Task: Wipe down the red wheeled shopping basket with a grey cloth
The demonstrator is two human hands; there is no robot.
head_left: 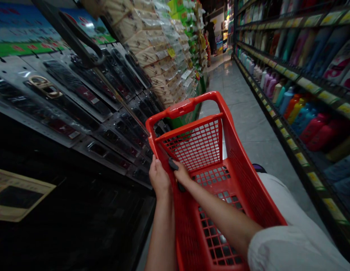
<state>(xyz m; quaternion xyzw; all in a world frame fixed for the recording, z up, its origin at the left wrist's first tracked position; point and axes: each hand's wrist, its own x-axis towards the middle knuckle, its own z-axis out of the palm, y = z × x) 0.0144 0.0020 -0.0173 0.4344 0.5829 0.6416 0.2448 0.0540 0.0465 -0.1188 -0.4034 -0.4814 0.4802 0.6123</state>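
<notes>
A red plastic shopping basket (237, 177) with grid panels and no goods visible inside sits tilted in front of me. My left hand (160, 177) is on the outside of its left wall, fingers closed at the rim near the corner. Inside that same wall, my right hand (181, 174) grips a dark grey piece (173, 164), its fingers partly hidden. From the basket's upper left corner a metal pole (121, 99) runs up to a dark grey pull handle (70, 37).
Packaged belts (76, 86) hang on the left, with stacked beige packs (152, 49) beyond. Shelves of bottles (293, 109) line the right. A tiled aisle (237, 101) leads back to a distant person (211, 35).
</notes>
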